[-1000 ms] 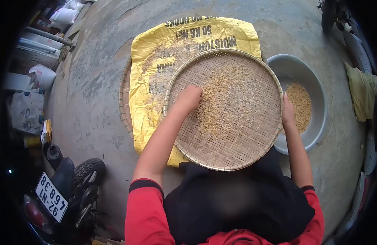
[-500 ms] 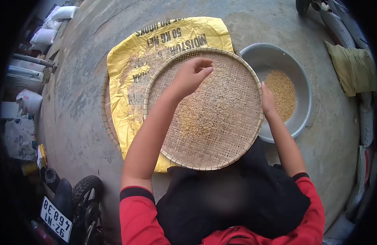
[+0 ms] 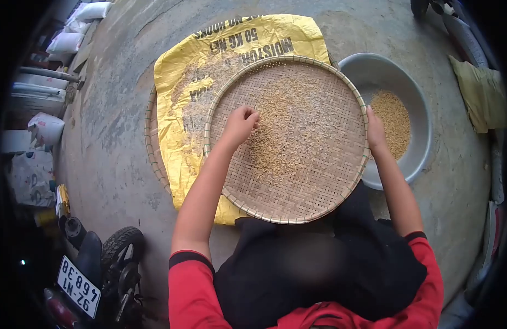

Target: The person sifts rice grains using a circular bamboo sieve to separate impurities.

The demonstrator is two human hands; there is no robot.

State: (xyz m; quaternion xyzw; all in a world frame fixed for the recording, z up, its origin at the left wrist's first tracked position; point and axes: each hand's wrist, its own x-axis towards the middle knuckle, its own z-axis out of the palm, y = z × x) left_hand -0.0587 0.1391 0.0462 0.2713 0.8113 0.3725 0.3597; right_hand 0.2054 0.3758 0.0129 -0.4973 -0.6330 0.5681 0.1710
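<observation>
A round woven bamboo tray (image 3: 330, 181) lies tilted over my lap, with loose grain (image 3: 272, 148) spread across its middle and left side. My right hand (image 3: 375, 130) grips the tray's rim at the right. Over the left part of the tray is my left hand (image 3: 242, 125), its fingers pinched together beside the grain; whatever they hold is too small to make out. Under the tray's left side a yellow printed sack (image 3: 174, 131) bears scattered husks. Just right of the tray, a grey metal basin (image 3: 421, 148) contains more grain (image 3: 390, 123).
Another woven tray's rim (image 3: 150, 137) shows beneath the sack. A motorbike (image 3: 94, 268) stands at the lower left. White bags (image 3: 66, 43) and a bucket (image 3: 46, 129) line the left edge. Filled sacks, one with a greenish cloth (image 3: 478, 93) over it, line the right.
My left hand has moved down and left from the tray's upper middle, and its fingers have closed into a pinch. My right hand stays on the rim. The whole view has shifted slightly.
</observation>
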